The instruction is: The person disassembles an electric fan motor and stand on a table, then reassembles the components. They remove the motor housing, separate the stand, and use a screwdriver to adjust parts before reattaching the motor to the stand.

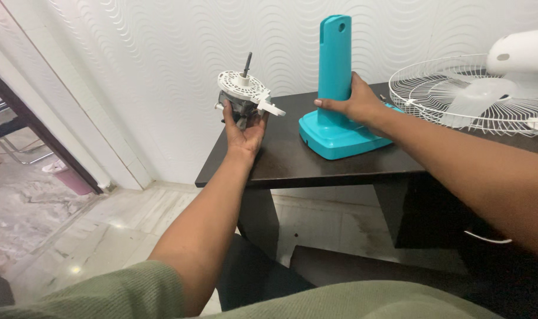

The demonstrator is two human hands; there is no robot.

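My left hand (243, 131) holds a fan motor (243, 94) up above the left end of the dark table (292, 162). The motor has a white round vented cover and a dark shaft pointing up. My right hand (356, 105) grips the lower part of a teal fan stand (334, 65), an upright column on a teal base (340, 137) that rests on the table. Both forearms reach forward from green sleeves at the bottom of the view.
A white wire fan grill (458, 97) with a white fan blade and a white housing (520, 52) lies on the table's right end. A wavy white wall stands behind. Tiled floor lies below left, with a pink bin (71, 177) by a doorway.
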